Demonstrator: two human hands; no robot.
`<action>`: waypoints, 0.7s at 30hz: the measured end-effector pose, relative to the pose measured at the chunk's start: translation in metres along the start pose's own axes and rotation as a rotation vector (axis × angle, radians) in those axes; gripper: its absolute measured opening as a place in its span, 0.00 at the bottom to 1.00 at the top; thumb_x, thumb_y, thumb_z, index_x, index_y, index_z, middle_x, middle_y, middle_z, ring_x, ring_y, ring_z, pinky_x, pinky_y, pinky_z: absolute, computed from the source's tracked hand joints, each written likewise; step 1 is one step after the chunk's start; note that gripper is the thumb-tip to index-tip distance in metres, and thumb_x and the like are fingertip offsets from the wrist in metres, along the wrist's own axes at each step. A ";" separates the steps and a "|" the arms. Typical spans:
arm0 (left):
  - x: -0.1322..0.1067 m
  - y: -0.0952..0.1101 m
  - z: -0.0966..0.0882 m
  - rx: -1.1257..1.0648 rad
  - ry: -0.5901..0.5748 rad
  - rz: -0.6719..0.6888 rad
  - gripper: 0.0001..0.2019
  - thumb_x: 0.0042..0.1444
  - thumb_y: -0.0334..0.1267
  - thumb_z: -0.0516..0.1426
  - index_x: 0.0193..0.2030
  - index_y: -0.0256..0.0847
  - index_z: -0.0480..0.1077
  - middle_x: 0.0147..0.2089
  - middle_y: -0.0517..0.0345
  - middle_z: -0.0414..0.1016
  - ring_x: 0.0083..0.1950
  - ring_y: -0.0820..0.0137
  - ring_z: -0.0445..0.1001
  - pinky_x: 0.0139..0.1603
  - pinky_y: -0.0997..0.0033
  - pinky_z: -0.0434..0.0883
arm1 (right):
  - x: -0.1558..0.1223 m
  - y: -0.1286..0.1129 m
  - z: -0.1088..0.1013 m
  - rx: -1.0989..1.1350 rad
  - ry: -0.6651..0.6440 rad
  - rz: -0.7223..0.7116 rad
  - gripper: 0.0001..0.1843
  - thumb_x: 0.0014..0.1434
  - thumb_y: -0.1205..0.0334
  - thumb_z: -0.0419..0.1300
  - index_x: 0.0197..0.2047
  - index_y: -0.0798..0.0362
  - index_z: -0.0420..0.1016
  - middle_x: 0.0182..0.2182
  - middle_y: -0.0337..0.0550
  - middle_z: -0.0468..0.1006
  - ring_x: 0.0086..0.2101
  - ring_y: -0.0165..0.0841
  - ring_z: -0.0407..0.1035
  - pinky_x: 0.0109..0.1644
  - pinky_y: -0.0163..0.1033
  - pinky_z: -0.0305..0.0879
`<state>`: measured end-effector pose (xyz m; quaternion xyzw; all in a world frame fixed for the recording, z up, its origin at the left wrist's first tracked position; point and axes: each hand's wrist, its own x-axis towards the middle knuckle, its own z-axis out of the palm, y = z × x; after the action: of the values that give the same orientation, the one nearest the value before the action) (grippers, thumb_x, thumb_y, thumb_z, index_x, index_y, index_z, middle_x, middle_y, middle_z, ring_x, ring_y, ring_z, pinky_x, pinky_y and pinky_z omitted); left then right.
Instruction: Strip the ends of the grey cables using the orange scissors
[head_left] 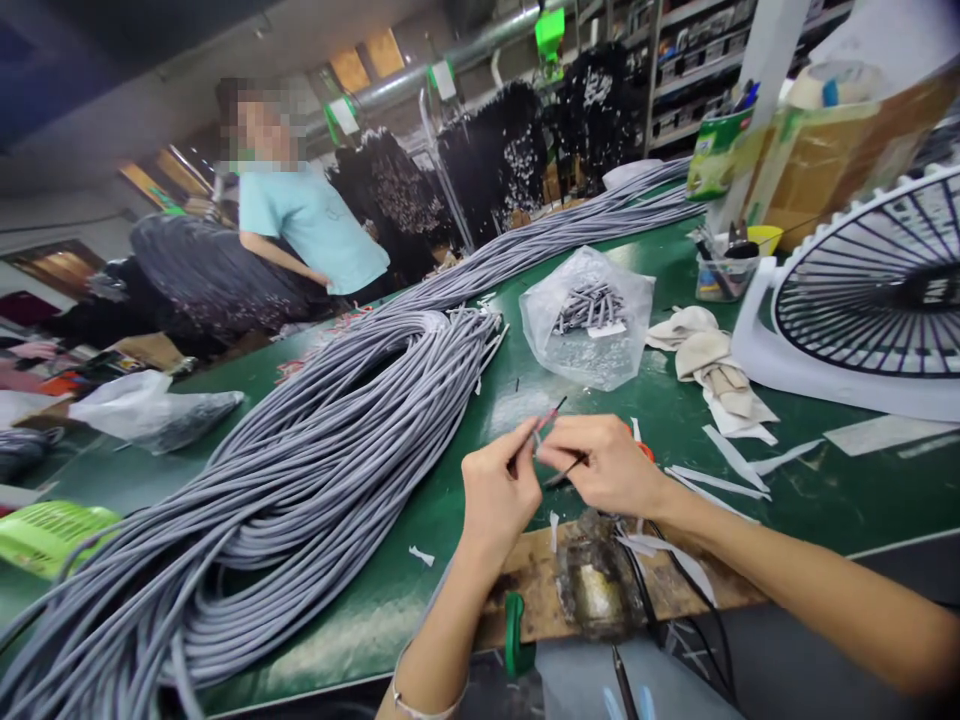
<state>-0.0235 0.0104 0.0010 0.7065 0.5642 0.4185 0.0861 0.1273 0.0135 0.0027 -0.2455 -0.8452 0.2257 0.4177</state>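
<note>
Left hand (499,490): thumb and forefinger pressed together, pinching a thin wire (551,417) with a reddish end; other fingers curled beneath.

Right hand (607,465): fingers bunched and pressed together, pinching a dark strand (564,469) that slants down and to the left. Both hands held just above the table, almost touching, wire and strand between them.

Directly below: wooden board (525,585) on the table's near edge, with a green clamp (517,630) and a glossy, stained patch (592,590). Black cords (694,590) cross its right end. Blue-handled cutters (624,685) lie below the edge.

On the green table (450,590): white paper strips (720,478) right of the hands; plastic bag (589,320) of short grey pieces ahead; beige rags (709,350) beside it; grey cable bundle (285,470), large and looped, to the left.

Farther right: white desk fan (877,290), clear tub (720,278) of tools, cardboard box (825,170). Farther left: white sack (150,410), green basket (52,535).

Beyond the table: co-worker (307,225) in a pale blue T-shirt, standing beside hanging black bundles (487,150), with shelving (697,70) behind them
</note>
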 end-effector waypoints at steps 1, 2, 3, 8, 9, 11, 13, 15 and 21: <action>0.005 -0.008 -0.003 0.037 0.047 -0.054 0.15 0.52 0.29 0.52 0.44 0.36 0.74 0.33 0.49 0.78 0.26 0.70 0.72 0.30 0.73 0.67 | -0.002 -0.004 0.002 0.036 -0.092 -0.087 0.12 0.51 0.74 0.51 0.20 0.56 0.69 0.19 0.36 0.64 0.21 0.25 0.57 0.25 0.32 0.49; 0.011 -0.016 -0.006 0.051 0.099 -0.125 0.14 0.52 0.30 0.53 0.42 0.35 0.75 0.30 0.50 0.77 0.25 0.71 0.71 0.30 0.73 0.67 | -0.005 -0.007 0.004 0.056 -0.183 -0.156 0.11 0.50 0.74 0.51 0.22 0.55 0.70 0.19 0.35 0.64 0.21 0.24 0.56 0.24 0.32 0.47; 0.015 -0.022 -0.010 0.024 0.146 -0.199 0.13 0.51 0.32 0.53 0.42 0.33 0.75 0.26 0.51 0.75 0.25 0.71 0.70 0.28 0.74 0.66 | -0.007 -0.008 0.005 0.043 -0.247 -0.177 0.10 0.49 0.74 0.52 0.24 0.55 0.71 0.20 0.35 0.65 0.21 0.24 0.57 0.24 0.32 0.47; 0.020 -0.024 -0.016 -0.646 -0.026 -0.444 0.16 0.51 0.40 0.56 0.45 0.32 0.72 0.23 0.63 0.64 0.17 0.84 0.54 0.16 0.84 0.51 | -0.008 0.011 0.004 -0.263 -0.286 0.156 0.09 0.50 0.74 0.56 0.27 0.53 0.74 0.23 0.37 0.71 0.24 0.27 0.62 0.26 0.34 0.47; 0.018 -0.020 -0.015 -0.758 -0.091 -0.456 0.16 0.51 0.40 0.57 0.44 0.33 0.72 0.23 0.63 0.63 0.17 0.85 0.52 0.16 0.84 0.48 | -0.008 0.014 0.003 -0.278 -0.269 0.183 0.08 0.49 0.72 0.58 0.32 0.51 0.75 0.25 0.37 0.72 0.25 0.28 0.63 0.26 0.34 0.47; 0.014 -0.013 -0.014 -0.887 -0.150 -0.459 0.14 0.50 0.39 0.58 0.42 0.33 0.72 0.25 0.63 0.63 0.18 0.86 0.52 0.16 0.85 0.47 | -0.006 0.019 0.002 -0.268 -0.194 0.213 0.13 0.49 0.66 0.62 0.40 0.49 0.74 0.28 0.37 0.73 0.27 0.30 0.65 0.27 0.33 0.48; 0.010 -0.007 -0.013 -0.916 -0.153 -0.450 0.13 0.49 0.38 0.59 0.40 0.33 0.72 0.27 0.61 0.65 0.19 0.85 0.54 0.16 0.85 0.49 | -0.003 0.020 0.001 -0.240 -0.084 0.239 0.07 0.52 0.59 0.61 0.35 0.51 0.75 0.25 0.38 0.72 0.26 0.29 0.64 0.28 0.34 0.50; 0.007 -0.002 -0.013 -0.871 -0.142 -0.429 0.13 0.48 0.38 0.60 0.39 0.32 0.72 0.25 0.61 0.66 0.19 0.84 0.56 0.17 0.84 0.53 | -0.001 0.019 0.002 -0.197 0.045 0.261 0.13 0.56 0.56 0.57 0.26 0.54 0.74 0.21 0.38 0.70 0.24 0.27 0.62 0.28 0.33 0.51; -0.008 0.008 -0.001 -0.456 -0.126 -0.222 0.13 0.50 0.35 0.57 0.42 0.32 0.74 0.24 0.57 0.71 0.22 0.75 0.67 0.23 0.75 0.66 | 0.002 0.016 0.005 -0.159 0.162 0.162 0.15 0.60 0.60 0.51 0.25 0.56 0.70 0.23 0.39 0.68 0.25 0.27 0.61 0.29 0.32 0.53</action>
<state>-0.0185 0.0001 0.0028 0.6273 0.5228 0.4782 0.3232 0.1258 0.0265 -0.0081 -0.3627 -0.8014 0.1705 0.4440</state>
